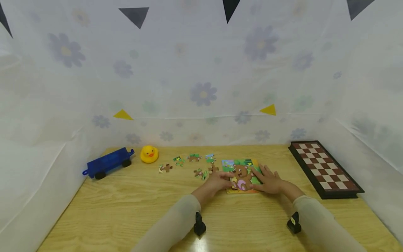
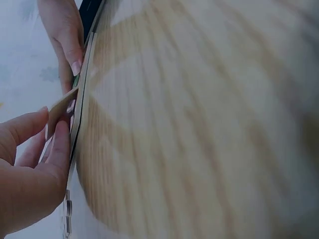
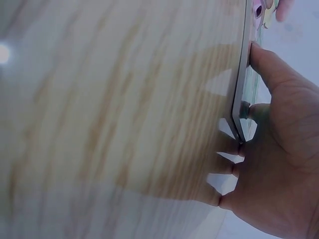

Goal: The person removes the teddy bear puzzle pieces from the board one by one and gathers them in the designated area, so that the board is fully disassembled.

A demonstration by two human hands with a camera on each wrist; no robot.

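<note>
A bear jigsaw puzzle (image 1: 242, 172) in a flat tray lies on the table between both hands. At its left side my left hand (image 1: 215, 183) pinches a puzzle piece (image 2: 61, 107) between thumb and fingers; the left wrist view shows the piece tilted up at the tray. My right hand (image 1: 270, 181) rests on the puzzle's right side with spread fingers, its thumb (image 3: 266, 62) along the near edge. Several loose puzzle pieces (image 1: 194, 158) lie to the left of the tray. What is printed on the pinched piece is hidden.
A yellow rubber duck (image 1: 149, 154) and a blue toy trailer (image 1: 108, 162) with black wheels stand at the back left. A chessboard (image 1: 325, 166) with a black frame lies on the right. White patterned cloth (image 1: 201, 122) encloses the table (image 1: 141, 210) behind and at the sides.
</note>
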